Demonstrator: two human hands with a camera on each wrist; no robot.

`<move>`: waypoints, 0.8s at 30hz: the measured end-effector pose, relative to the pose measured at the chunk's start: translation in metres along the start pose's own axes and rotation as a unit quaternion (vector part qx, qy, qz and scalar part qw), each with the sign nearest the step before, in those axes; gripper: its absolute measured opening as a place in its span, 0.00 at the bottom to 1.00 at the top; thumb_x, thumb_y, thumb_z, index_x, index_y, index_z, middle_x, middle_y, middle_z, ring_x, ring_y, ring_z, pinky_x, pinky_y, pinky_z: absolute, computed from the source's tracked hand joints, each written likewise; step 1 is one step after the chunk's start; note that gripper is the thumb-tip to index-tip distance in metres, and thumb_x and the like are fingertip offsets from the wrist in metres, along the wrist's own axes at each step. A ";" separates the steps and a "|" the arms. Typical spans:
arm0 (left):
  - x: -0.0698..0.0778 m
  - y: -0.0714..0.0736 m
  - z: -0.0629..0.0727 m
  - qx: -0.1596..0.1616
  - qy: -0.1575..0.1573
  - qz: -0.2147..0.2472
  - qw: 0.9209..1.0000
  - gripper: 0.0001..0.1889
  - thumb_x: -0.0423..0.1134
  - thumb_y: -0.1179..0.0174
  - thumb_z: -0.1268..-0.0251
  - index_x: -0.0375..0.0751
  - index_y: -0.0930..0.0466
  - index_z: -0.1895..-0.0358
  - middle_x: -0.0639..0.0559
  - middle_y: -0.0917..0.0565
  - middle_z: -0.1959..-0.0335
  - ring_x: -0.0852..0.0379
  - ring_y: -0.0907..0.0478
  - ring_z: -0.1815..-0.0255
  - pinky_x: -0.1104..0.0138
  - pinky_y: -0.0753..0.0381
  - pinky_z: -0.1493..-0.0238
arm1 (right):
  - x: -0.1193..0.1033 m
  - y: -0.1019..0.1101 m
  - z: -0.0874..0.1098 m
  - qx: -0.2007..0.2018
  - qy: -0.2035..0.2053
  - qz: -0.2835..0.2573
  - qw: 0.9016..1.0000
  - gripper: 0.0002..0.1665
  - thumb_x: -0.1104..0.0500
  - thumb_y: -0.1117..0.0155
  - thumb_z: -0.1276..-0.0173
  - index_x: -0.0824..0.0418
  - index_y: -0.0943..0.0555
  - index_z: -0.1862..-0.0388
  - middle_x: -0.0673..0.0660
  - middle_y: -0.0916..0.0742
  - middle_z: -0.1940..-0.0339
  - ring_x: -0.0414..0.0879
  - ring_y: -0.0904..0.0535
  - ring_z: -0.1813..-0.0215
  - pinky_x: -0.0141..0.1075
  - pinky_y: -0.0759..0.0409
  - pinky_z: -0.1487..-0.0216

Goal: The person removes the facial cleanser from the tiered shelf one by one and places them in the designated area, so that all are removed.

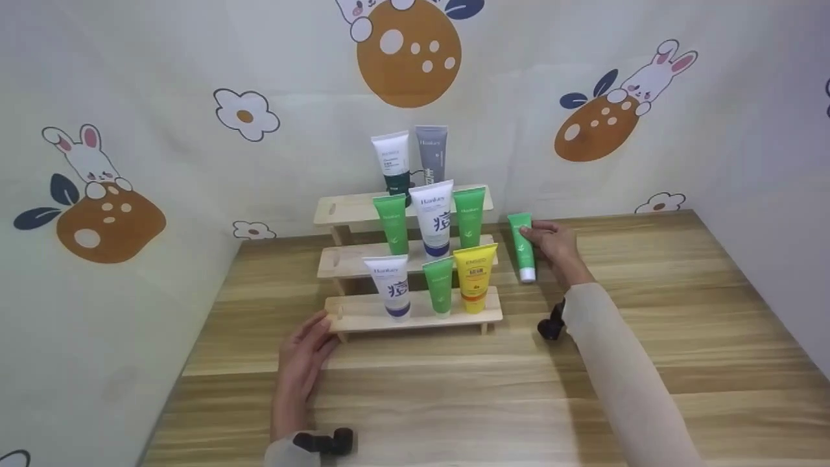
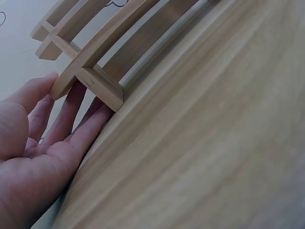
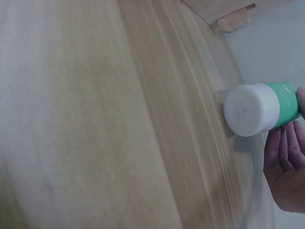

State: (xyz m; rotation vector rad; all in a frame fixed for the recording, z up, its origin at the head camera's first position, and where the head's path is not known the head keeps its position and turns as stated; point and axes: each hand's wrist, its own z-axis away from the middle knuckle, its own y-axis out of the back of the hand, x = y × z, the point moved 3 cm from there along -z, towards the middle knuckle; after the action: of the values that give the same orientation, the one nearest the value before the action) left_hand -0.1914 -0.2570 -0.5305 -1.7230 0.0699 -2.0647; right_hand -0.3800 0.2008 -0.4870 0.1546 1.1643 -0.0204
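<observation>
One tube (image 1: 524, 254) clear of rack edge (image 1: 494, 311)

Green tube (image 1: 524, 254) beside 3-tier rack (image 1: 353, 314)

"Hankey" on blue-capped white tubes (image 1: 433, 217), the same on a grey tube (image 1: 432, 152), probably "ENISED" on a yellow tube (image 1: 475, 277)

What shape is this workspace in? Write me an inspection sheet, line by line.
Surface: wood-grain table, no spill seen.
Job's things: three-tier wooden rack with eight tubes standing on it, two on top, three on each lower tier; a ninth, the green tube, beside it.
Clutter: nothing seen.
Hands: left hand grips the rack's near left corner; right hand holds the green tube.
Cables: nothing seen.
Surroundings: pale backdrop printed with rabbits and flowers.
</observation>
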 end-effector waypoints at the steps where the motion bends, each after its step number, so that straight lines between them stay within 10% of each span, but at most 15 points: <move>1: 0.000 0.000 -0.001 -0.002 -0.001 0.002 1.000 0.11 0.34 0.39 0.29 0.41 0.19 0.47 0.52 0.18 0.50 0.59 0.16 0.50 0.65 0.14 0.44 | 0.001 0.000 0.000 0.000 -0.002 0.000 1.000 0.34 0.48 0.33 0.30 0.56 0.30 0.29 0.54 0.21 0.39 0.42 0.22 0.44 0.33 0.19 0.42; 24: -0.003 0.002 -0.002 0.008 0.003 0.001 1.000 0.14 0.36 0.36 0.31 0.40 0.19 0.45 0.51 0.17 0.50 0.57 0.16 0.49 0.63 0.13 0.44 | 0.008 0.000 0.000 0.005 0.006 0.063 0.998 0.32 0.51 0.39 0.25 0.62 0.31 0.28 0.60 0.24 0.33 0.45 0.25 0.41 0.33 0.21 0.41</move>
State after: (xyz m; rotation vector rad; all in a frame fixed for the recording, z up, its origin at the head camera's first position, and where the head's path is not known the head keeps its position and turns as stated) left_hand -0.1926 -0.2579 -0.5341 -1.7063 0.0561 -2.0646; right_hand -0.3769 0.2011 -0.4945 0.2378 1.1645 0.0858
